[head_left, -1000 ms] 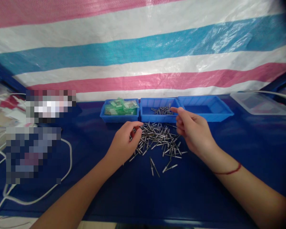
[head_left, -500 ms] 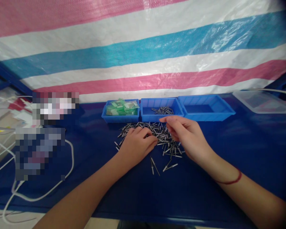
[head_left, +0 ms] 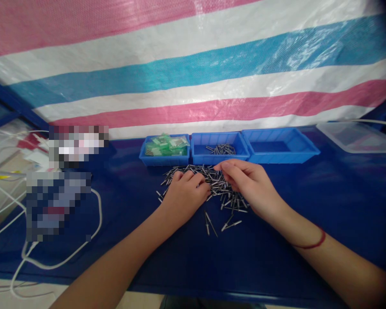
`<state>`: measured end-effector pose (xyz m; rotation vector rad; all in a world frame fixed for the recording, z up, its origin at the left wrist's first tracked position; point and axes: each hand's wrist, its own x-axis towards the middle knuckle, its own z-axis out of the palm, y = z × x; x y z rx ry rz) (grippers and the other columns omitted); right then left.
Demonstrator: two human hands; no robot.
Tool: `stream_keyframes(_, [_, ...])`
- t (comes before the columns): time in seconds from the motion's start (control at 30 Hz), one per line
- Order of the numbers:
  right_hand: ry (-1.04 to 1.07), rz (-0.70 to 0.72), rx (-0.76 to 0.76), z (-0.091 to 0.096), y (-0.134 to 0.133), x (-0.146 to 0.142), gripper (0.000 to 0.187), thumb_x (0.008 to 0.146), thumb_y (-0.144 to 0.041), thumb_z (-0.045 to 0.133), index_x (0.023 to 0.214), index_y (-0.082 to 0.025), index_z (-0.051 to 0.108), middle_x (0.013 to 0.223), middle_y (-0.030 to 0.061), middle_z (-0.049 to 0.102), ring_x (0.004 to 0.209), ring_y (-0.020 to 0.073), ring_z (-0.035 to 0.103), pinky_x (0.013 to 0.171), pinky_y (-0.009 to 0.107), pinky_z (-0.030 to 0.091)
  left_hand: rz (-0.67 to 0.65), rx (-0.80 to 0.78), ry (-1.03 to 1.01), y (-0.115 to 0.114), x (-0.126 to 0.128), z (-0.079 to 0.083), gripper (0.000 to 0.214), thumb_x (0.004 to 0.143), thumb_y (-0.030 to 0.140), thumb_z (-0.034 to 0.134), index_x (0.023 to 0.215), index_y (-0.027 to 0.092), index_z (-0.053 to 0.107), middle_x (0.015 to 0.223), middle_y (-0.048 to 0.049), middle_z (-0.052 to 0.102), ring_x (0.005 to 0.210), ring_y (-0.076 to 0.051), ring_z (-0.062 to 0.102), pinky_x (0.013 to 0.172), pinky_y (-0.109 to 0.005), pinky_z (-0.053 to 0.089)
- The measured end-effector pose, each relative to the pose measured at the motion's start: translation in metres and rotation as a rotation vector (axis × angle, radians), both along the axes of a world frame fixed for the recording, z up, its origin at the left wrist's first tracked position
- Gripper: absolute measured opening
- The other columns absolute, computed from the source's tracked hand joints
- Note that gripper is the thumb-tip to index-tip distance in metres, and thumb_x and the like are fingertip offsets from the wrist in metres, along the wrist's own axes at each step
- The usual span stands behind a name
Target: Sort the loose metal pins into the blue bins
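"When looking down, see any change?"
"Yes: find the right hand [head_left: 251, 183] back from the middle bin [head_left: 212, 160], at the rivet pile [head_left: 216, 187] with the left hand [head_left: 182, 195], so call both busy there."
"Gripping anything?"
"Cannot tell: see left fingers [head_left: 188, 175] curled onto rivets, right ones pinched, any catch hidden."
"And farther off?"
"Follow the blue counter [head_left: 193, 266] to the row of bins [head_left: 165, 161], then striped sheeting [head_left: 193, 73]."

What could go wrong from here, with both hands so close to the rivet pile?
The left hand might scatter rivets if it slides through the rivet pile. Thin rivet ends could prick its fingers. The few loose rivets lying apart, nearer the person, might be knocked across the table by a forearm.
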<state>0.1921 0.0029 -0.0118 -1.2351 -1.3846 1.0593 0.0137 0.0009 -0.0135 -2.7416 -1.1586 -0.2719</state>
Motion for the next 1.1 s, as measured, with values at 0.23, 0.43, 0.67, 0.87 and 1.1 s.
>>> stream_keyframes(0.23, [-0.250, 0.003, 0.183, 0.001, -0.003, -0.001, 0.020, 0.084, -0.030, 0.055, 0.080, -0.017, 0.069, 0.077, 0.0034, 0.066, 0.066, 0.0142, 0.056, 0.062, 0.027, 0.043, 0.042, -0.098, -0.233, 0.002, -0.010, 0.008, 0.016, 0.093, 0.025, 0.047, 0.089, 0.018, 0.061, 0.096, -0.0037, 0.063, 0.089, -0.019, 0.056, 0.078, -0.036, 0.035])
stream_keyframes(0.43, [-0.305, 0.144, 0.226, 0.000, -0.010, -0.007, 0.020, 0.082, -0.037, 0.061, 0.084, -0.018, 0.066, 0.077, 0.0025, 0.065, 0.061, 0.0128, 0.055, 0.056, 0.026, 0.043, 0.015, -0.264, -0.676, -0.002, -0.007, 0.006, 0.011, 0.093, 0.023, 0.048, 0.089, 0.018, 0.057, 0.094, -0.0048, 0.059, 0.090, -0.015, 0.057, 0.080, -0.028, 0.044])
stream_keyframes(0.67, [-0.136, 0.129, 0.128, -0.005, -0.010, -0.011, 0.022, 0.083, -0.040, 0.061, 0.082, -0.019, 0.066, 0.078, 0.0042, 0.067, 0.068, 0.0164, 0.059, 0.060, 0.028, 0.047, 0.057, -0.337, -0.749, -0.004, -0.003, 0.001, 0.011, 0.093, 0.022, 0.047, 0.089, 0.017, 0.056, 0.090, -0.0051, 0.059, 0.088, -0.016, 0.057, 0.080, -0.029, 0.046])
stream_keyframes(0.87, [-0.144, 0.112, 0.148, -0.009, -0.009, -0.012, 0.019, 0.084, -0.036, 0.060, 0.088, -0.019, 0.068, 0.086, 0.0058, 0.069, 0.073, 0.0169, 0.060, 0.062, 0.029, 0.047, 0.028, -0.351, -0.725, -0.001, -0.004, -0.004, 0.013, 0.093, 0.024, 0.048, 0.094, 0.017, 0.058, 0.096, -0.0062, 0.059, 0.091, -0.016, 0.057, 0.083, -0.030, 0.046])
stream_keyframes(1.1, [-0.106, 0.074, 0.195, -0.007, -0.011, -0.012, 0.014, 0.084, -0.033, 0.062, 0.085, -0.019, 0.068, 0.082, 0.0049, 0.067, 0.071, 0.0160, 0.059, 0.059, 0.028, 0.046, 0.048, -0.302, -0.721, -0.003, -0.002, -0.004, 0.011, 0.091, 0.024, 0.052, 0.093, 0.017, 0.059, 0.095, -0.0061, 0.060, 0.093, -0.017, 0.056, 0.085, -0.033, 0.045])
